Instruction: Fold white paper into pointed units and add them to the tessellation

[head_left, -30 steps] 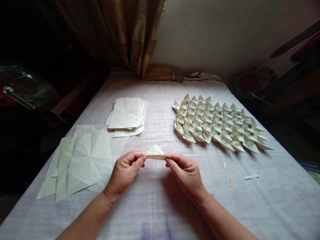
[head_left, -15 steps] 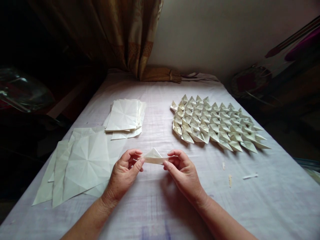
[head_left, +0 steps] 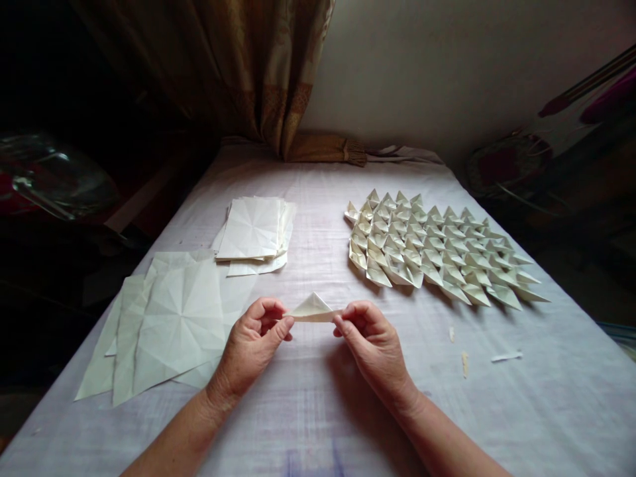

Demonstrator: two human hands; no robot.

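A small folded paper boat (head_left: 312, 309), pale with a pointed peak, is held level above the cloth between both hands. My left hand (head_left: 256, 341) pinches its left end between thumb and fingers. At the opposite end, my right hand (head_left: 375, 343) grips the other tip the same way. To the right beyond my hands stand several rows of similar paper boats (head_left: 437, 248), packed close together. Creased paper sheets (head_left: 181, 318) lie spread out left of my left hand. Behind them rests a neat stack of smaller creased paper (head_left: 251, 228).
A pale cloth (head_left: 318, 411) covers the table. Small paper scraps (head_left: 507, 357) lie to the right of my right hand. At the far edge hangs a brown patterned curtain (head_left: 278, 99), its tasselled tie (head_left: 328, 149) lying on the cloth.
The view has shifted slightly, so everything sits a little further right. Both hands still hold the paper boat by its ends, and its front edge looks straighter.
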